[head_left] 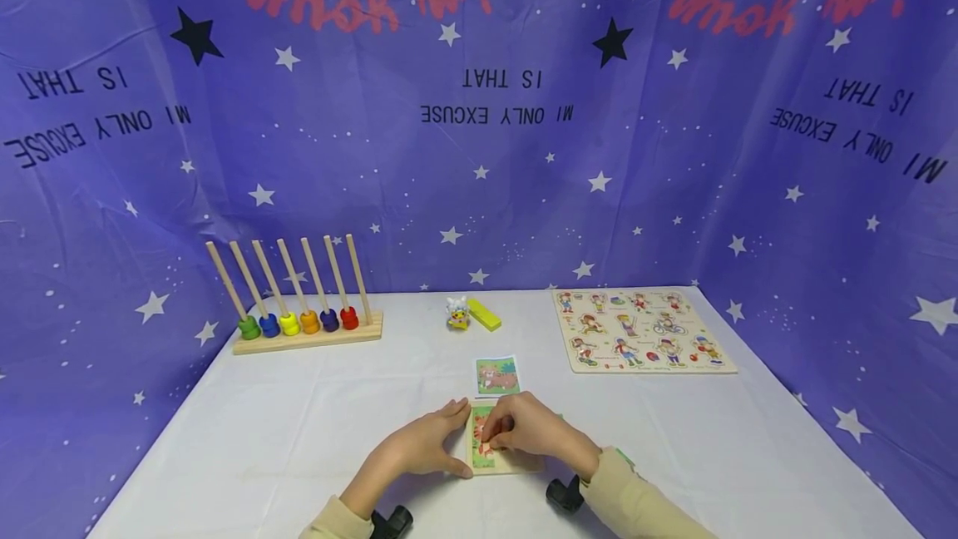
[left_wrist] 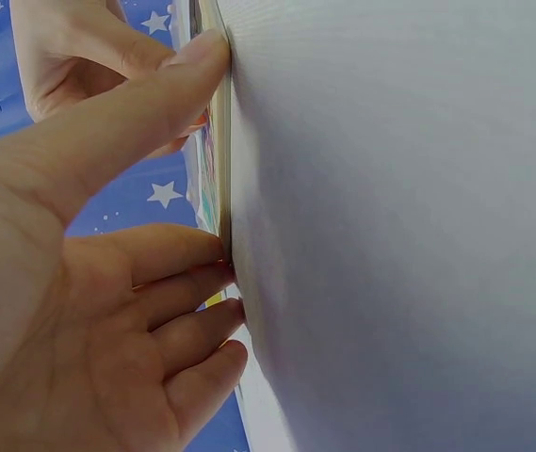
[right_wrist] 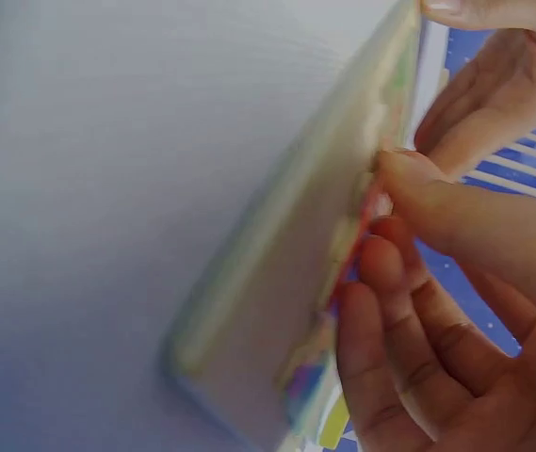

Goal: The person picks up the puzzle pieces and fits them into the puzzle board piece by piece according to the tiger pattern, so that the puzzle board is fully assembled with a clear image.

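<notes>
A small wooden puzzle tray [head_left: 516, 464] lies on the white table in front of me, its left part filled with green and red picture pieces. My left hand [head_left: 427, 443] steadies the tray's left edge, thumb at the near corner and fairly straight fingers toward the far one. Over the tray, my right hand [head_left: 531, 427] pinches a red puzzle piece [right_wrist: 369, 209] between thumb and fingertips, at the tray's surface. The fingers cover most of that piece in the head view. Just beyond the tray lies a picture card [head_left: 497, 376] showing a brown animal on green.
A wooden peg stand [head_left: 314, 341] with coloured beads stands at the back left. A small white-and-yellow figurine [head_left: 457, 314] and a yellow block [head_left: 484, 314] sit at the back middle. A large picture puzzle board [head_left: 644, 331] lies back right. Starry purple cloth [head_left: 524, 190] surrounds the table.
</notes>
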{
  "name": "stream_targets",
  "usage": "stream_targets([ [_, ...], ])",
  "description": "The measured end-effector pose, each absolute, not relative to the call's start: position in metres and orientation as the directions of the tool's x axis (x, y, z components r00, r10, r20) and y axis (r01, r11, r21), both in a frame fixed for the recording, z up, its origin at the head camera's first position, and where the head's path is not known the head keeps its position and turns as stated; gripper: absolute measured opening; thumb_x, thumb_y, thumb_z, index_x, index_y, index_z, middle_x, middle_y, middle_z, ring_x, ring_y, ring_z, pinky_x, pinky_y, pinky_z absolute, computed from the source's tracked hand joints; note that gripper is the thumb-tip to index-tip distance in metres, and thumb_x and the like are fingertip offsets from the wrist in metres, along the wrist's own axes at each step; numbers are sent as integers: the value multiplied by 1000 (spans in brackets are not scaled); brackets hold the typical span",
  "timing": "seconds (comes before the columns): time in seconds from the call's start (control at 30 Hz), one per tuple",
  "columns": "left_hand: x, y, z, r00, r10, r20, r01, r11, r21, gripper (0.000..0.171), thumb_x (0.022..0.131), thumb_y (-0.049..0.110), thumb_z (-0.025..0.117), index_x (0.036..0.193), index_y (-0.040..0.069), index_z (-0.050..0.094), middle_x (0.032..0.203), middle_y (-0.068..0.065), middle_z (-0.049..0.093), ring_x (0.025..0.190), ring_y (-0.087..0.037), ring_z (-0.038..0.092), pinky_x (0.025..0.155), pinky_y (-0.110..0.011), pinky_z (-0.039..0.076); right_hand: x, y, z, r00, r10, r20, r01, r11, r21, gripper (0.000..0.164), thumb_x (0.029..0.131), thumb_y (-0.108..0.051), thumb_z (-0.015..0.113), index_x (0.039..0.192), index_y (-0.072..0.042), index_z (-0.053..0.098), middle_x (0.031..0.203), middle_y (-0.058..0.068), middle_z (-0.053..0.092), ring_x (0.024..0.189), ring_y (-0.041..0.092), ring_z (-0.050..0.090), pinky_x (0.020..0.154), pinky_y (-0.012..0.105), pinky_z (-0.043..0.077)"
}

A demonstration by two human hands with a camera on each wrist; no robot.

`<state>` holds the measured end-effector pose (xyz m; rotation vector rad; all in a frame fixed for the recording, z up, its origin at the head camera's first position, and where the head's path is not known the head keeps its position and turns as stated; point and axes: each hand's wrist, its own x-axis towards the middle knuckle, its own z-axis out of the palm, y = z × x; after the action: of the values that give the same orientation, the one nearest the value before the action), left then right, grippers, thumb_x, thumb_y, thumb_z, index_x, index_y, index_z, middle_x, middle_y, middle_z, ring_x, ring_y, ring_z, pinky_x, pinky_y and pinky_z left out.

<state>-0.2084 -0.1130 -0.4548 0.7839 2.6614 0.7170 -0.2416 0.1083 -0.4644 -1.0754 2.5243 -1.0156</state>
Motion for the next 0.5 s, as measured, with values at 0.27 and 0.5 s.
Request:
stream_targets([
  [0.27,-210,-113,-457,-822,559,-113,432,739,517,94,73,44,80,143,-5,40,152,-17,33,139,-36,31,111,-49,29,-238,119,-461,-667,-740,86,-601,466,-649,21,77,0,78,95,-12,75,86,-6,66,76,5,59,68,17,50],
  [0.5,-209,-113,-457,-822,557,-118,426,740,521,95,72,44,80,143,-4,40,152,-17,34,139,-35,31,111,-49,29,-230,137,-454,-687,-717,119,-587,451,-672,26,77,0,79,101,-10,74,91,-2,68,79,11,61,69,22,52],
])
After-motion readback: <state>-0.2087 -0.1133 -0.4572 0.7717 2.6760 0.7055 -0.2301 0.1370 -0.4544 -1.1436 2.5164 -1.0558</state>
